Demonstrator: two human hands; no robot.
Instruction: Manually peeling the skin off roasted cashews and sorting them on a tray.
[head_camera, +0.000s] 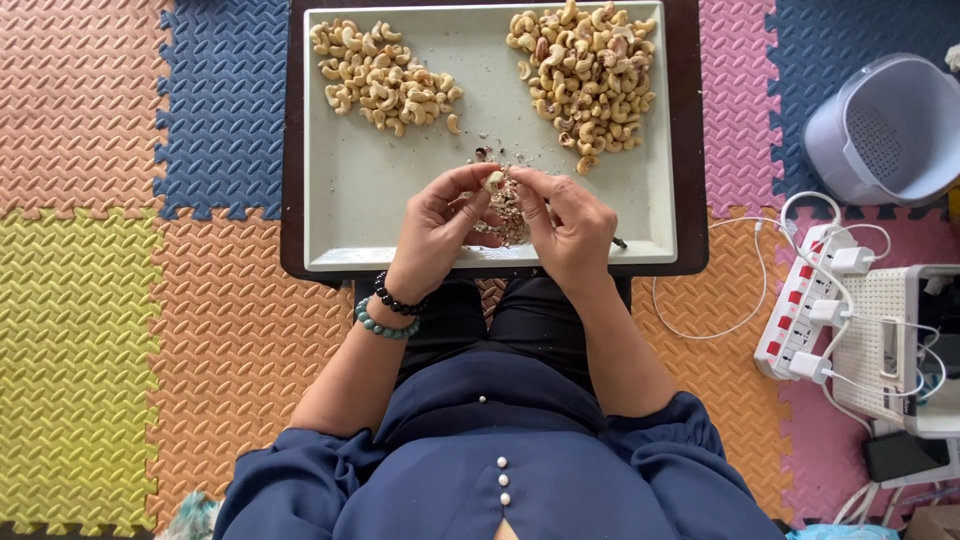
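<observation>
Floor: interlocking foam mats (120, 300) with a raised leaf pattern, laid in squares of pink, navy blue, yellow-green and orange, edges joined by puzzle teeth.

Furniture: low dark brown worktop (294, 150), rectangular, set on the mats at top centre.

Right side, upper: pale lavender plastic basket (885, 130) with perforated inner wall, lying tilted on the blue mat.

Right side, middle: white power strip (800, 300) with red switches, several white plugs and looping white cables (720, 320); just beside it a white perforated box (885, 340).

Light: even, soft daylight, faint shadows.
</observation>
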